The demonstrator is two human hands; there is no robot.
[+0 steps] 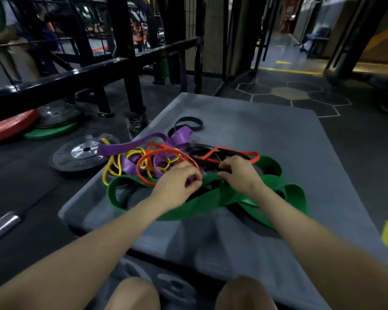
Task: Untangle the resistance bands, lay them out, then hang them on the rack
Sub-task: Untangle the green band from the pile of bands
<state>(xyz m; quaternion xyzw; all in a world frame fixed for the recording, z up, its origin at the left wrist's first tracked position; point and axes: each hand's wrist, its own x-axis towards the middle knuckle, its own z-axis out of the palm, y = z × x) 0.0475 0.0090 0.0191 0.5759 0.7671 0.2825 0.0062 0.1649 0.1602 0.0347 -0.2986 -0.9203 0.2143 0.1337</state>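
While a knotted heap of rubber resistance bands (184, 166) lies on the grey padded mat (267, 135), the left hand (177, 184) pinches a purple band at the heap's middle and the right hand (238, 173) grips a thin black band. Wide green loops (211, 202) sprawl nearest; yellow and red strands lie tangled behind. A black weight plate (81, 153) sits left of the mat.

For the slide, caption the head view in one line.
Both hands, left hand and right hand, pick at a tangled pile of green band, purple, yellow, red and black bands on a grey mat.
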